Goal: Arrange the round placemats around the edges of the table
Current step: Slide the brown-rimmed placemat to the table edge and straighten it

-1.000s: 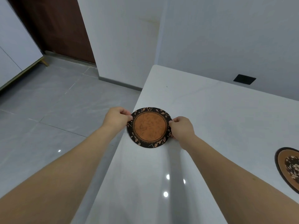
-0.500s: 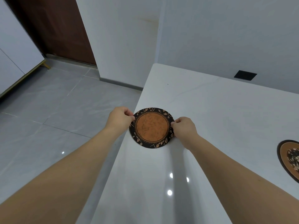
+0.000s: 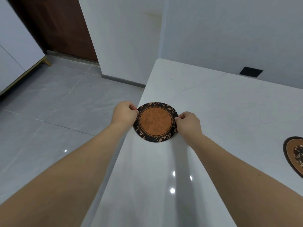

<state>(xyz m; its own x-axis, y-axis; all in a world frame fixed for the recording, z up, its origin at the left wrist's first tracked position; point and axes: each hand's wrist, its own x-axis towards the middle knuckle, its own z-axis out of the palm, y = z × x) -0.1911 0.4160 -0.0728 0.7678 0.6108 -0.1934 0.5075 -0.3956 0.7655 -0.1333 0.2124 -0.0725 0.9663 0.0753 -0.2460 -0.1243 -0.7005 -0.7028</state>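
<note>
At the table's (image 3: 205,112) left edge, you are pinching the round placemat (image 3: 155,122) by opposite rims, left hand (image 3: 125,114) and right hand (image 3: 188,124) each clamped on it, likely squaring it against that edge; a second placemat (image 3: 294,157) is lying well apart to the right.

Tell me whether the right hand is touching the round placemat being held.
Touching. The head view shows the right hand pinching the round placemat's right rim.

Home dining room – table (image 3: 213,102), placemat (image 3: 155,122)
</note>
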